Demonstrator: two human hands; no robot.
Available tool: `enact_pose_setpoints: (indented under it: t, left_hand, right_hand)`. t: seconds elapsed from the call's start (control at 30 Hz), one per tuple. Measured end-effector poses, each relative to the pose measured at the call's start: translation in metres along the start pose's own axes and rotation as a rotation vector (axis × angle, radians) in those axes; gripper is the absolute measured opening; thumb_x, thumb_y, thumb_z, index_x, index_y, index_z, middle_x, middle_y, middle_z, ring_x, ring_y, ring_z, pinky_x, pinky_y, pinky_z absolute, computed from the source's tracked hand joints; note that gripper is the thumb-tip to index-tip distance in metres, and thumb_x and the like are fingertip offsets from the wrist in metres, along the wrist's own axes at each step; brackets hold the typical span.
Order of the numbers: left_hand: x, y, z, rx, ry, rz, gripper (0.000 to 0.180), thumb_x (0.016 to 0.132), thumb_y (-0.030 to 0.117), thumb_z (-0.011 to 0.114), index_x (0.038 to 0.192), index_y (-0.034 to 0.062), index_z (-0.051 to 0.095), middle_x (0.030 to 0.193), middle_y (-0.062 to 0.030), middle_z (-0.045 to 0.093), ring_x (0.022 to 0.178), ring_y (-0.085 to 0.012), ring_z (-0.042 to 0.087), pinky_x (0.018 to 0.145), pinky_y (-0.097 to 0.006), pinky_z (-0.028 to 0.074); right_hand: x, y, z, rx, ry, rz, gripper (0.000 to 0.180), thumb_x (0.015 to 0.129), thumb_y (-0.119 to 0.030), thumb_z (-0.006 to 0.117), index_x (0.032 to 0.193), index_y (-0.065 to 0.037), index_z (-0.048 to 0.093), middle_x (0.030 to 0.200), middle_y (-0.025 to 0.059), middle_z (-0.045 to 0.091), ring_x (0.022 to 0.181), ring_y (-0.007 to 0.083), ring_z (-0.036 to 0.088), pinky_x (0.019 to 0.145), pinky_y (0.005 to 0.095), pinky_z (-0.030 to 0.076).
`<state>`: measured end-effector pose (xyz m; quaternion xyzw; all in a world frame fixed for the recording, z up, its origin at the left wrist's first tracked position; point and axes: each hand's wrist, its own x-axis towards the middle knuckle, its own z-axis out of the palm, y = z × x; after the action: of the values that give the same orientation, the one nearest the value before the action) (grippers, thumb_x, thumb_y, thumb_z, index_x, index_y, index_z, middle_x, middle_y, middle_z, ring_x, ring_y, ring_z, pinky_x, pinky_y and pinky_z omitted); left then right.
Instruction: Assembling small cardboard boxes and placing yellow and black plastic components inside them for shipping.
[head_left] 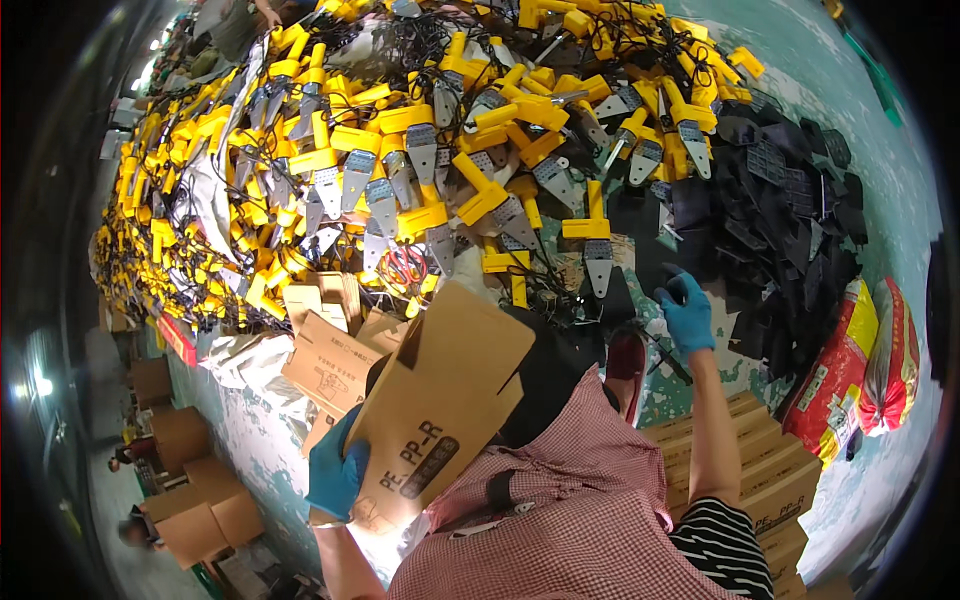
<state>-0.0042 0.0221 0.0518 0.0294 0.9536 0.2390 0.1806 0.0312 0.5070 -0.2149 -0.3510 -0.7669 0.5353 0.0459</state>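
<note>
My left hand (338, 470), in a blue glove, grips the lower left edge of a long brown cardboard box (450, 385) with dark printing, tilted in front of my lap. My right hand (688, 312), also gloved in blue, is stretched forward over dark flat pieces by my shoe. Its fingers are bent but apart, and I see nothing held in them. Just ahead of it lies a yellow-handled tool with a perforated grey metal plate (598, 262), in front of a large heap of similar yellow-handled tools (405, 120) with black cords.
Black flat pieces (790, 190) are piled at the right, with red and yellow sacks (835, 370) nearby. Stacked cartons (740, 440) stand beside my right arm. More flat cartons (325, 360) lie left of the held box. Large open boxes (205, 500) stand at the far left.
</note>
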Motion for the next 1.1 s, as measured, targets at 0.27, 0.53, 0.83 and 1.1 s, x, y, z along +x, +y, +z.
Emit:
enact_pose_setpoints:
  t: [0.27,0.53,0.83,1.1]
  left_hand:
    - [0.021,0.018,0.007,-0.007,-0.023,0.108,0.049,0.095,0.037,0.059,0.133,0.0058,0.059,0.115,-0.0226,0.067,0.108,-0.039,0.064,0.094,-0.041,0.049]
    - [0.011,-0.015,0.005,0.039,-0.067,0.135,0.051,0.087,0.025,0.065,0.135,0.0088,0.058,0.115,-0.0208,0.066,0.104,-0.0409,0.063,0.092,-0.044,0.049]
    - [0.0,-0.018,0.007,0.133,-0.029,0.076,0.062,0.075,0.019,0.07,0.135,0.008,0.058,0.116,-0.0189,0.067,0.103,-0.0397,0.063,0.092,-0.046,0.049]
    - [0.001,-0.011,0.005,0.099,0.022,0.071,0.062,0.075,0.018,0.069,0.135,0.0089,0.058,0.115,-0.0165,0.067,0.102,-0.0385,0.063,0.091,-0.044,0.05]
  right_hand:
    - [-0.091,-0.213,-0.009,-0.351,-0.425,-1.075,0.025,0.069,-0.011,0.072,0.09,-0.005,0.059,0.131,0.0209,0.055,0.114,0.0385,0.057,0.093,0.0447,0.05]
    - [-0.05,-0.219,0.049,0.42,-1.027,-0.254,0.028,0.094,-0.013,0.061,0.118,-0.002,0.068,0.111,0.0093,0.073,0.101,0.0121,0.067,0.092,0.0281,0.052]
    - [0.219,-0.152,0.324,-0.392,-0.199,-0.371,0.048,0.091,-0.024,0.059,0.137,-0.012,0.056,0.137,0.0156,0.059,0.121,0.0324,0.059,0.1,0.0439,0.048]
    - [0.224,-0.168,0.348,-0.594,-0.394,-0.287,0.074,0.071,-0.015,0.083,0.138,-0.024,0.052,0.134,0.0137,0.058,0.124,0.0337,0.056,0.098,0.0434,0.051]
